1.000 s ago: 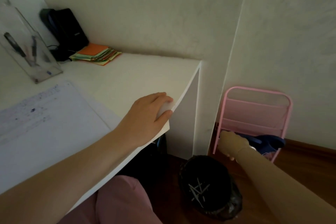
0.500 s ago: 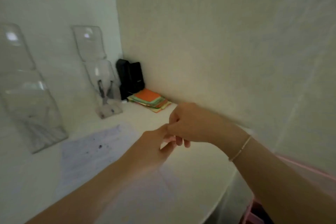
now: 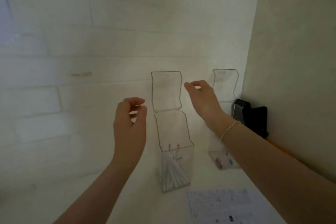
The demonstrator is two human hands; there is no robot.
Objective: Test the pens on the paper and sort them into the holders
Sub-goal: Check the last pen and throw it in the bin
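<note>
Both the left hand and right hand are hovering empty with loosely curled fingers at centre frame, flanking the clear holder of white pens, risking knocking it over onto the paper at lower right.

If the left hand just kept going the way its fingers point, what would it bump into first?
Probably the tall clear back of the near pen holder: the left hand has its curled fingertips aimed right at that edge. Depth is hard to judge here.

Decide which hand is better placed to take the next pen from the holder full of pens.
Probably the left hand: it hovers empty beside the clear holder of pens; the right hand is higher, toward the other holder.
</note>
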